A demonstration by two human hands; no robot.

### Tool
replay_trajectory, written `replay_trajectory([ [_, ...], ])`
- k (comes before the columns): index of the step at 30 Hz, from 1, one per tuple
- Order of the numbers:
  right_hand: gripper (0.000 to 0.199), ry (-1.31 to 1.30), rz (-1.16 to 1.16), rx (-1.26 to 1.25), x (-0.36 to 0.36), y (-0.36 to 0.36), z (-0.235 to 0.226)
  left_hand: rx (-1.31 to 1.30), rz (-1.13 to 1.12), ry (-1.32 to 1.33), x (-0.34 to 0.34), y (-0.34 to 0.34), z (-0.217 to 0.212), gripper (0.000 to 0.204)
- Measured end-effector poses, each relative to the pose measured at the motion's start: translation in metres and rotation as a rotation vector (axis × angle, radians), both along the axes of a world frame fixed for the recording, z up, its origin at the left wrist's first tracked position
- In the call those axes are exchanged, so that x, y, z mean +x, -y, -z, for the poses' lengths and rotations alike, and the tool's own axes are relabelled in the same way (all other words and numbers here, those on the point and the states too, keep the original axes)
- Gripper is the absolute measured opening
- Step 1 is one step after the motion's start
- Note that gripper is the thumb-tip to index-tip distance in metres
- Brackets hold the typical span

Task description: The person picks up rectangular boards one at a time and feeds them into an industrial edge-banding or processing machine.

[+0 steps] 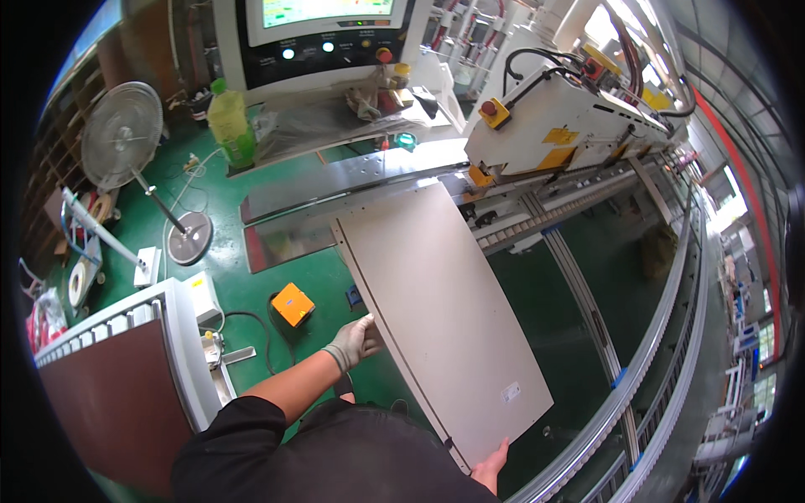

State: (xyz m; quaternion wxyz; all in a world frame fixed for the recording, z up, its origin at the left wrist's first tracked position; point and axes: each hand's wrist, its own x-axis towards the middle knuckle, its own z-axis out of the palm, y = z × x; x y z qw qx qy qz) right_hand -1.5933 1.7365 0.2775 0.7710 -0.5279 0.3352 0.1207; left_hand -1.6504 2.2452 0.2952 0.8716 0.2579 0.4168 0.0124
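Gripping the long beige panel w/ our gloved left hand curled on its left edge and bare right hand pinching the near corner, we should keep it level & square to the white machine's roller feed, far end resting there, small sticker near us.

Shown are 1 pale panel, 2 hands, 1 standing fan, 1 green bottle, 1 orange box.
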Motion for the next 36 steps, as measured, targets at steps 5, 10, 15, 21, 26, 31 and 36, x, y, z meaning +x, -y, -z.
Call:
replay_trajectory([
  [5,0.055,-0.031,-0.058,-0.011,0.006,-0.03,-0.067,0.863,0.351,-0.035,-0.011,-0.073,-0.066,0.037],
  [10,0.048,-0.049,0.034,-0.019,0.007,-0.061,-0.08,1.985,0.301,-0.017,0.047,-0.177,-0.099,0.041],
  [15,0.044,-0.059,0.073,-0.033,0.019,-0.069,-0.087,2.19,0.542,-0.397,0.081,-0.256,-0.056,0.07],
  [21,0.05,-0.147,0.104,-0.22,0.025,-0.072,-0.076,2.201,0.659,-0.469,0.096,-0.248,-0.062,0.077],
  [26,0.052,-0.11,0.115,-0.279,0.062,-0.072,-0.062,2.225,0.688,-0.471,0.128,-0.249,-0.053,0.079],
  [31,0.052,-0.092,0.133,-0.301,0.12,-0.061,-0.063,2.205,0.672,-0.434,0.188,-0.236,-0.052,0.082],
  [36,0.055,-0.129,0.074,-0.286,0.177,-0.031,-0.053,2.241,0.661,-0.437,0.249,-0.226,-0.041,0.083],
])
